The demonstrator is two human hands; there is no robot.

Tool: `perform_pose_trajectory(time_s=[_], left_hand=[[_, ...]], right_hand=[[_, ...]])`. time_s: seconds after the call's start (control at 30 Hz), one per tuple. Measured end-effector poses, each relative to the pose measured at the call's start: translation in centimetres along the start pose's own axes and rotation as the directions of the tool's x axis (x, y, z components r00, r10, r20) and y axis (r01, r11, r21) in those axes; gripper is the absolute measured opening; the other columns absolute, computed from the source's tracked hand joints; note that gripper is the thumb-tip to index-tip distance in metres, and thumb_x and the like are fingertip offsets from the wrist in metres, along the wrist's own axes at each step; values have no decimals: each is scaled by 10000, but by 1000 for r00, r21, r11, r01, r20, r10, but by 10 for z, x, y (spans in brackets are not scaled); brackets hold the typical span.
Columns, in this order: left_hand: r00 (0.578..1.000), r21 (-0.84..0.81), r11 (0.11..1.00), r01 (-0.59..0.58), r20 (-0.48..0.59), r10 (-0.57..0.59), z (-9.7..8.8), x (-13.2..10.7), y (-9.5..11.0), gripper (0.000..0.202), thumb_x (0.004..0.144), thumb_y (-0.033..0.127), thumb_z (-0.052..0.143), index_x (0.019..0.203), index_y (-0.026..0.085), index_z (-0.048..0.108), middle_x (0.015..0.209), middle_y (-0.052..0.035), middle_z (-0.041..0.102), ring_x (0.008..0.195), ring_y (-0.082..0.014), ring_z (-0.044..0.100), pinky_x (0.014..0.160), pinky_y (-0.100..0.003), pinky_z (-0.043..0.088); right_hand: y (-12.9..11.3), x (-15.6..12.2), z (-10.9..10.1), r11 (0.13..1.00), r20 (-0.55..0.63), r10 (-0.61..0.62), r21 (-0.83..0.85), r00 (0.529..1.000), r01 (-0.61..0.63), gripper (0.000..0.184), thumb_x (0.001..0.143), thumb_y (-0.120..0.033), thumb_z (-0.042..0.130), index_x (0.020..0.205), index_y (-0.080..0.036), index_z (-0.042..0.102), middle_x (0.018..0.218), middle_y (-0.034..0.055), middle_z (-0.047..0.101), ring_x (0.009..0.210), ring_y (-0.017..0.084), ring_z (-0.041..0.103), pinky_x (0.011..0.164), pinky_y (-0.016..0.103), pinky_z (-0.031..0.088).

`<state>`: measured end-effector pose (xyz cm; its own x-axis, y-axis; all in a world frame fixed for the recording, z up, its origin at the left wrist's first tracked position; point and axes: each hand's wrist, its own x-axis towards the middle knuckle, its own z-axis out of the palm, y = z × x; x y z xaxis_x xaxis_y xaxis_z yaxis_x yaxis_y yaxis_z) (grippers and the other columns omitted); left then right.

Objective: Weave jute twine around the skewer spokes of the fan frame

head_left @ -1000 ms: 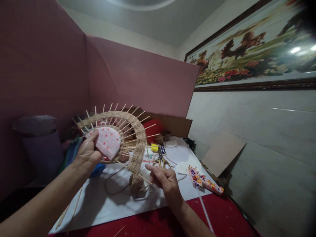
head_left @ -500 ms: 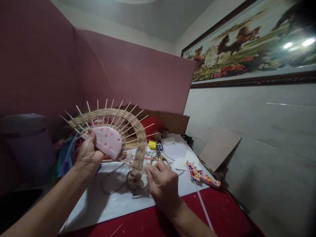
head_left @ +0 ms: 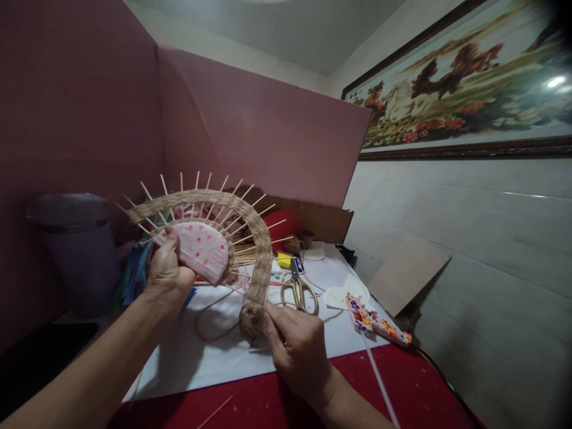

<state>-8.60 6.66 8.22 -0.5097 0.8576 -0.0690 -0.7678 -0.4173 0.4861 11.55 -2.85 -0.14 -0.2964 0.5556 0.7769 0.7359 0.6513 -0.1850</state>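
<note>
My left hand (head_left: 172, 262) grips a half-round woven piece by its centre, a pink cloth pad (head_left: 203, 247) with red dots, thumb on top. Thin wooden sticks fan out from the pad, and a wide arched band of woven twine (head_left: 263, 259) runs across them, with stick tips poking past its outer edge. My right hand (head_left: 297, 342) is closed in a pinch at the band's lower right end, on the twine there; the fingertips partly hide it. Just left of those fingers is a ball of twine (head_left: 250, 320), from which a loose loop lies on the white sheet.
Gold-handled scissors (head_left: 300, 295) lie beyond my right hand, near a yellow block (head_left: 283, 260). Flower-patterned cloth (head_left: 378, 322) and white cut pieces (head_left: 338, 298) lie to the right. A lidded bin (head_left: 83, 256) stands left. Red cloth (head_left: 357, 387) covers the near table edge.
My view has turned slightly left, shifting the scene rightward. My right fingertips are now closer against the band's end. My left hand keeps its hold on the padded centre.
</note>
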Motion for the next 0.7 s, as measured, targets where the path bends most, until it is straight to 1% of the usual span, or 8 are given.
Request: perform_pose_trajectory(time_s=[0.07, 0.13, 0.3, 0.43, 0.53, 0.63, 0.7], left_hand=[[999, 2, 999, -37, -3, 37, 1, -4, 0, 147, 819, 208, 496, 693, 172, 561, 592, 66, 607, 652, -64, 573, 915, -333, 375], [999, 2, 999, -46, -4, 46, 3, -7, 1, 151, 820, 195, 493, 683, 167, 551, 585, 65, 606, 634, -62, 574, 882, -304, 406], [1000, 21, 1000, -7, -2, 7, 5, -14, 3, 229, 848, 227, 444, 649, 162, 538, 576, 42, 618, 658, -69, 589, 834, -259, 436], [1000, 11, 1000, -4, -8, 4, 3, -11, 5, 196, 843, 235, 454, 684, 170, 549, 588, 41, 624, 751, -75, 596, 847, -267, 428], [1000, 0, 1000, -23, -7, 23, 2, -6, 6, 153, 836, 219, 467, 716, 176, 552, 628, 40, 628, 816, -85, 594, 872, -304, 418], [1000, 3, 1000, -27, -7, 27, 1, -4, 8, 149, 836, 216, 467, 718, 182, 552, 670, 40, 627, 816, -84, 594, 891, -331, 409], [999, -3, 999, -32, -17, 32, 1, -3, 8, 165, 843, 207, 456, 707, 192, 549, 689, 47, 624, 789, -63, 592, 891, -303, 409]], right_hand=[[-1, -1, 1, 1000, -14, -20, 18, 1000, 20, 256, 810, -164, 457, 1034, -143, 577, 734, 68, 640, 647, 153, 583, 594, 251, 412], [-1, -1, 1, 999, -33, -32, 32, 999, 33, 242, 808, -163, 455, 1012, -144, 585, 744, 75, 643, 665, 155, 589, 607, 252, 429], [-4, 0, 0, 997, -53, -36, 70, 998, 40, 186, 804, -165, 455, 907, -151, 609, 693, 66, 627, 654, 151, 589, 604, 247, 445], [-4, -1, -2, 995, -87, -33, 93, 996, 41, 180, 789, -159, 476, 917, -148, 602, 670, 57, 611, 622, 144, 573, 578, 245, 438], [-3, -2, -3, 992, -129, -37, 112, 991, 52, 173, 771, -141, 493, 908, -151, 598, 646, 45, 595, 585, 133, 546, 553, 244, 418], [-3, -2, -4, 991, -144, -37, 121, 989, 55, 168, 755, -122, 507, 896, -149, 595, 636, 40, 586, 563, 128, 520, 528, 243, 391], [-2, -2, -3, 990, -148, -32, 130, 988, 52, 173, 747, -111, 516, 898, -147, 592, 634, 38, 584, 561, 126, 515, 522, 243, 380]])
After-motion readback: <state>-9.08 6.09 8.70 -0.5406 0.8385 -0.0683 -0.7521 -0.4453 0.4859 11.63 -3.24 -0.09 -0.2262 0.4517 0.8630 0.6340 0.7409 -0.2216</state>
